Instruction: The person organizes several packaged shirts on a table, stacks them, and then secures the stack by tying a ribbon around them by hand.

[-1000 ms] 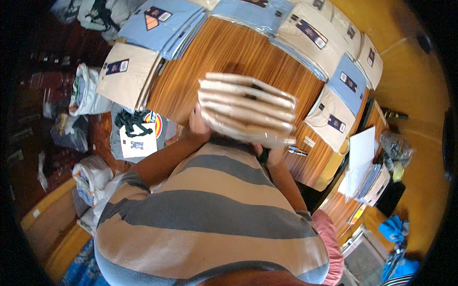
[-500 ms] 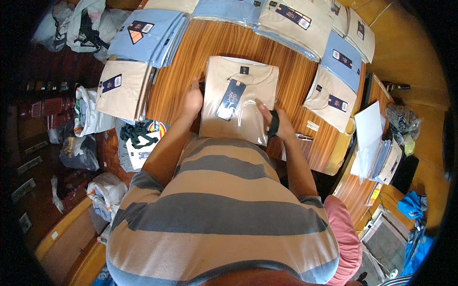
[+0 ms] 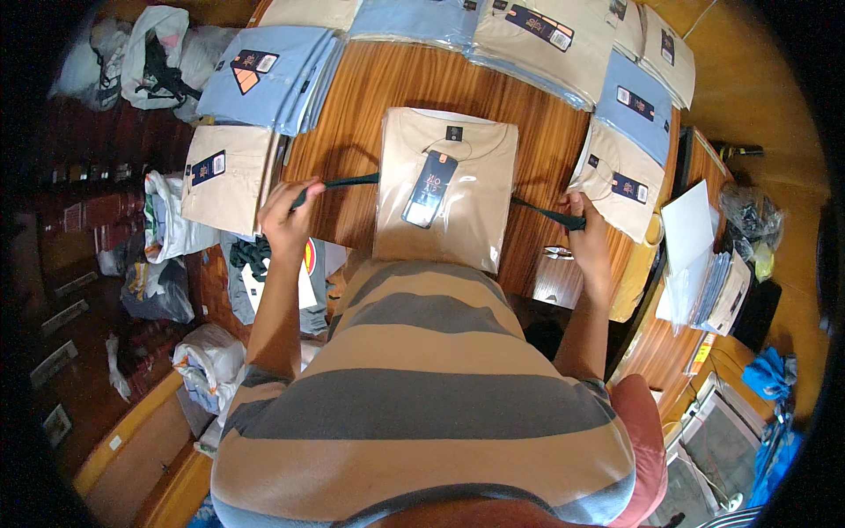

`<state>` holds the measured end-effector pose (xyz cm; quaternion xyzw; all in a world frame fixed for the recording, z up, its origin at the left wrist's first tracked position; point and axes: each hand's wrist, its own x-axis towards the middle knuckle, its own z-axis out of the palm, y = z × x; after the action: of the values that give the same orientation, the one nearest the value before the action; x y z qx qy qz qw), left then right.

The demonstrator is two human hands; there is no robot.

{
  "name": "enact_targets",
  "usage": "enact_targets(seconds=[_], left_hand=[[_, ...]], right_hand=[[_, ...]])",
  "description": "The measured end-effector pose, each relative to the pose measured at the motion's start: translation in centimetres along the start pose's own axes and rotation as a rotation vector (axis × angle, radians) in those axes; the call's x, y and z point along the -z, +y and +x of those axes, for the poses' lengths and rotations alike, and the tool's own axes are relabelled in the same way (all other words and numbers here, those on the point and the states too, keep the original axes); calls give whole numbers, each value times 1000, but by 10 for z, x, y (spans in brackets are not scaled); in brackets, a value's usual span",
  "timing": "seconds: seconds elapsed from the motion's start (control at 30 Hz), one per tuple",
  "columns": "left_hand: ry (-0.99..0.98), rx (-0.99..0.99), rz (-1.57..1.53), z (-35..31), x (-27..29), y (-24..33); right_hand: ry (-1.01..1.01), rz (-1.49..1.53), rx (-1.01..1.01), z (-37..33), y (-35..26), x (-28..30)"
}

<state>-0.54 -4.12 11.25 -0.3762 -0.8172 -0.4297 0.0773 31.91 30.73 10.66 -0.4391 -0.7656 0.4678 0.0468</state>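
A beige folded shirt in clear plastic (image 3: 475, 202), with a dark hang tag (image 3: 429, 189) on its front, lies on the wooden table in front of me. A dark green-black strap (image 3: 354, 179) comes out from both sides of the shirt; its middle is hidden beneath it. My left hand (image 3: 289, 216) pinches one end, left of the shirt by the beige stack. At the right, my right hand (image 3: 591, 239) grips the other end between thumb and fingers, just below a beige packaged shirt (image 3: 607, 180). Both strap lengths look drawn out straight.
Beige shirt packs (image 3: 227, 176) and light blue ones (image 3: 264, 75) line the table's left edge. More beige packs (image 3: 546, 53) stand along the far edge. A small metal tool (image 3: 558, 253) lies near my right hand. White plastic bags (image 3: 167, 216) are at the left.
My hands have moved apart from the shirt's sides, the left one leftward and the right one rightward. The strap now stretches out on both sides.
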Motion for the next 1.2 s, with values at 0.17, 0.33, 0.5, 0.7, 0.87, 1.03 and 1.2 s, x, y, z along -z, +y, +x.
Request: enact_targets(seconds=[0.17, 0.33, 0.5, 0.7, 0.87, 1.03, 1.2], left_hand=[[-256, -734, -54, 17, -50, 46], [-786, -1264, -93, 11, -130, 78], [-1005, -791, -44, -30, -185, 88], [-1021, -296, 54, 24, -164, 113], [-1048, -353, -124, 73, -155, 99], [-1013, -458, -129, 66, -162, 95], [-1067, -431, -19, 57, -158, 106]], right_hand=[[35, -182, 261, -2, -53, -8], [91, -631, 762, 1, -125, -67], [35, -1008, 659, 5, -137, -109], [134, -797, 459, -1, -129, -68], [-95, 10, 282, -22, -85, -54], [-126, 252, 175, -26, -73, -77], [98, -102, 418, -22, -68, -82]])
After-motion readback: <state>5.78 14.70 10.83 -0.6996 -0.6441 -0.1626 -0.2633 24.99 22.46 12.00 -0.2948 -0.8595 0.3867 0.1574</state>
